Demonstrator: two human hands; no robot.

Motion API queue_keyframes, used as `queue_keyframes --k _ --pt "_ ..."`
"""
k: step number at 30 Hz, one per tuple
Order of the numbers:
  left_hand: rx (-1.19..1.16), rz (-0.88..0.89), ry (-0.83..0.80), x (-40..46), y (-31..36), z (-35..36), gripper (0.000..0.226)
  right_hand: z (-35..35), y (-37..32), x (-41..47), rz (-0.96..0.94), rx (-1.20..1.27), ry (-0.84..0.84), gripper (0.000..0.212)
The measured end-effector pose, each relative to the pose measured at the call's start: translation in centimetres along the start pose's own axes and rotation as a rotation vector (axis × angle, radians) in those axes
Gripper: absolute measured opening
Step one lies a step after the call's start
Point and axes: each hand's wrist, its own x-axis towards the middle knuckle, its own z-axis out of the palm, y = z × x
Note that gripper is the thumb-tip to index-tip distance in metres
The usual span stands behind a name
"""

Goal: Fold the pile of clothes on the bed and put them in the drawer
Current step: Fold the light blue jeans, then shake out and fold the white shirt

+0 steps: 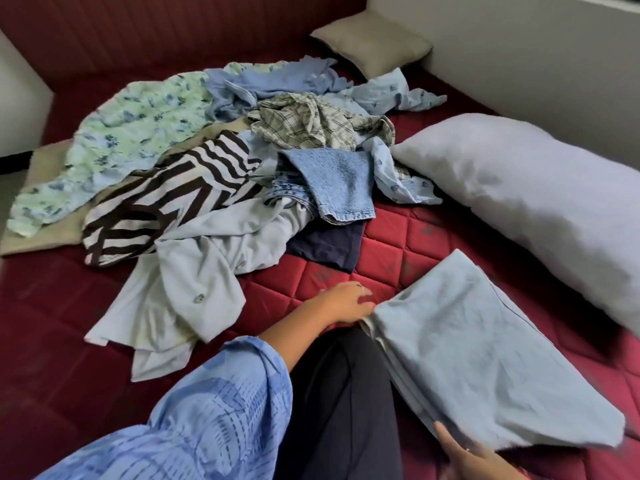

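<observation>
Closest to me, my right hand [464, 455] sits under the near edge of the folded pale blue cloth [478, 362], fingers fairly straight against its underside, carrying it rather than curling round it. My left hand [346, 303], out of a blue patterned sleeve [214, 403], has the far left corner of that same cloth; the fingertips are tucked at the fabric edge, so the grip looks like a pinch, though I cannot see the fingertips clearly. Between the two hands the cloth hangs tilted over my dark trouser leg [339, 393], above the red quilted bed [388, 258].

Just left of the left-hand grip lies a crumpled light blue shirt [194, 282], spread flat on the bed. Beyond the grip is a dark navy garment [325, 247], and past that the pile of clothes [242, 161]: a denim piece [339, 181], a brown-and-white striped top [173, 195], a checked shirt [308, 123] and a green floral garment [121, 140] at the far left, all overlapping.

Right of the grip and farther off, a long pale pillow [540, 192] lies along the wall. A small beige cushion [374, 43] sits at the far corner
</observation>
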Motion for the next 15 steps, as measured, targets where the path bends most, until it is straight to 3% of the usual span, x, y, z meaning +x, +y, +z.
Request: queue_keyframes --k 1,2,4,6,8,11,15 --pt "-0.011 -0.053 0.059 -0.7 -1.8 -0.4 0.048 -1.2 0.7 1.1 -0.163 -0.339 -0.058 0.032" --pt "-0.009 -0.112 0.12 -1.8 -3.8 -1.0 0.049 -1.5 1.3 2.4 -0.04 -0.295 0.015 0.032" --pt "0.014 -0.203 0.257 -4.3 -7.9 -2.0 0.047 1.3 -1.4 1.8 0.054 -0.581 -0.16 0.047" --pt "0.059 -0.256 0.425 -7.3 -11.8 -2.5 0.043 4.4 -4.1 1.9 -0.157 -0.774 -0.213 0.044" --pt "0.107 -0.315 0.553 -10.1 -15.3 -2.7 0.041 7.9 -5.9 2.2 -0.375 -0.748 -0.243 0.044" --pt "0.083 -0.428 0.709 -14.3 -19.7 -2.9 0.038 14.3 -6.8 3.1 -0.563 -0.789 -0.351 0.066" --pt "0.021 -0.548 0.849 -19.3 -23.9 -2.5 0.035 24.7 -5.8 2.9 -0.679 -0.981 -0.515 0.029"
